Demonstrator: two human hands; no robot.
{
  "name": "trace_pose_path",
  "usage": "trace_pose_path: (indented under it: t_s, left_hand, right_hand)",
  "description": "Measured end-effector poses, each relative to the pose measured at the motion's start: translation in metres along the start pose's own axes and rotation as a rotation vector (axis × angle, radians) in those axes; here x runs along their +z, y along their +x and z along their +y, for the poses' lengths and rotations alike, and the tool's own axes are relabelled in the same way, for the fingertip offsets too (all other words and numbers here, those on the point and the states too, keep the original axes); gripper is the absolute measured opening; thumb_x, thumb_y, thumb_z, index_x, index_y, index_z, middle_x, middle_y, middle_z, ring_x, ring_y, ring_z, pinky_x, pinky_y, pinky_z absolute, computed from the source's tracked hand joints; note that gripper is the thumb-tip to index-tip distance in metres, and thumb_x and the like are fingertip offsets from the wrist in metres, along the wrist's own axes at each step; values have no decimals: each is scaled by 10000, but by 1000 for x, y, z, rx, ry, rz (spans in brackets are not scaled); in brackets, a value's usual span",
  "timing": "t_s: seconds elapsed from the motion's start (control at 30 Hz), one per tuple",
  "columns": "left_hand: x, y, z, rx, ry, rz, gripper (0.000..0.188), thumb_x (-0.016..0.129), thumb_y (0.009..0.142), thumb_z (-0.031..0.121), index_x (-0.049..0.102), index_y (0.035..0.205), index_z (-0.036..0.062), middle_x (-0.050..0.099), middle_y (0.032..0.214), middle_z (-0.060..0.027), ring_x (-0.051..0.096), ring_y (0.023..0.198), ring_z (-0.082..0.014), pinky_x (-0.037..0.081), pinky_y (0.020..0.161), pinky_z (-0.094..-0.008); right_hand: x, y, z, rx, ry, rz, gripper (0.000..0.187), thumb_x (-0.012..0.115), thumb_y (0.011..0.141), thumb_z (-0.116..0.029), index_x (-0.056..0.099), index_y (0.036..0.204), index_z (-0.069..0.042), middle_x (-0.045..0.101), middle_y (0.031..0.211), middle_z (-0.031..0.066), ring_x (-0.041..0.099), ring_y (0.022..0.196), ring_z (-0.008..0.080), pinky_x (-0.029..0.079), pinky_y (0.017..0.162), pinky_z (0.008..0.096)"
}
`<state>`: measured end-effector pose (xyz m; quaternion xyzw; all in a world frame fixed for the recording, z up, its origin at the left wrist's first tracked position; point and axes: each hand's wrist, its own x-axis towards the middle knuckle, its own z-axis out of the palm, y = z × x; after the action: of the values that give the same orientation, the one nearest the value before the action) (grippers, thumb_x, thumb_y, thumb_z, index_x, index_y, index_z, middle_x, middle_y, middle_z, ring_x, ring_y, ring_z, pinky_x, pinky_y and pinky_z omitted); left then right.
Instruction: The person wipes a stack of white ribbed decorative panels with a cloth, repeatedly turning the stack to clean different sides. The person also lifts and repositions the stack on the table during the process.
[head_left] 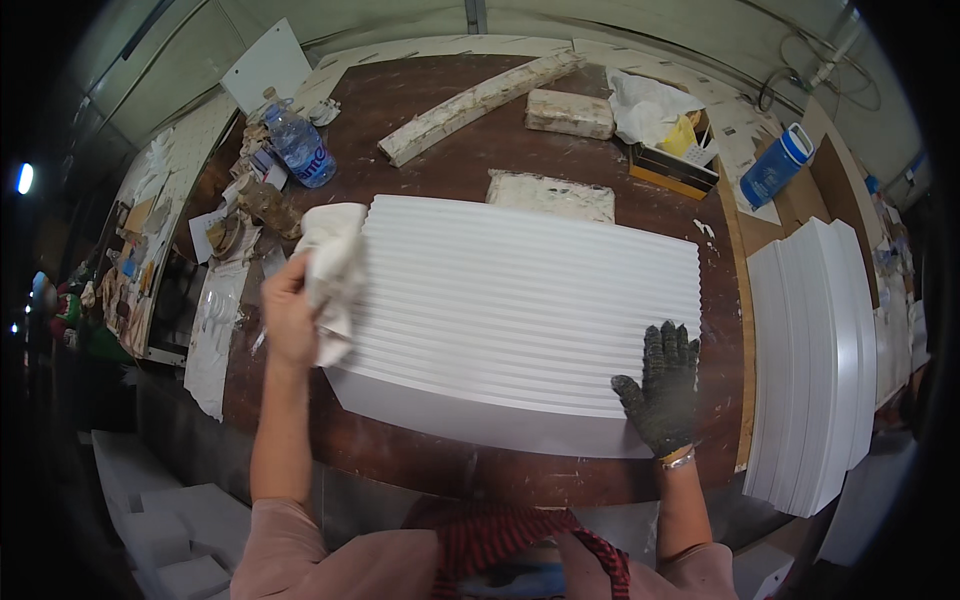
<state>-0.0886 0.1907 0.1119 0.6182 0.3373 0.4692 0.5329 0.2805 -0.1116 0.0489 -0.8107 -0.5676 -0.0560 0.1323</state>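
A white ribbed panel lies across the brown table in front of me, its grooves running left to right. At the panel's left end, my left hand is bare and closed on a white cloth, which hangs over that edge. My right hand, in a dark grey knitted glove, rests flat on the panel's near right corner with its fingers spread. A paint-spotted flat block shows partly from behind the panel's far edge.
Farther back lie a long paint-crusted bar and a shorter block. A plastic bottle stands at the left. On the right are a box with a cloth, a blue jug and a stack of white panels.
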Motion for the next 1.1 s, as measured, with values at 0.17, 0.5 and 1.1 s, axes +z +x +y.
trace_pose_path:
  t_s: [0.17,0.5,1.1]
  left_hand:
    - [191,-25,-4,589,661,-706,384,763,821,299,728,1153,109,654,1228,-101,577,1125,-299,462,972,-462]
    - [139,52,-130,744,1129,-633,516,581,985,368,544,1474,208,405,1593,-124,332,1480,-358,211,1217,-547]
    - [17,145,-109,262,1274,7,354,584,925,57,679,1265,74,696,1058,-211,659,935,-372,526,849,-462]
  right_hand:
    - [5,6,11,9,60,23,640,650,935,-392,537,1398,34,474,1517,215,337,1477,408,156,1236,575]
    - [19,122,59,240,-120,-116,790,555,989,-509,326,1565,-19,264,1645,215,213,1535,371,109,1262,525]
    - [23,124,55,301,-63,-164,768,536,1004,-512,319,1574,-44,258,1653,194,192,1544,362,144,1261,499]
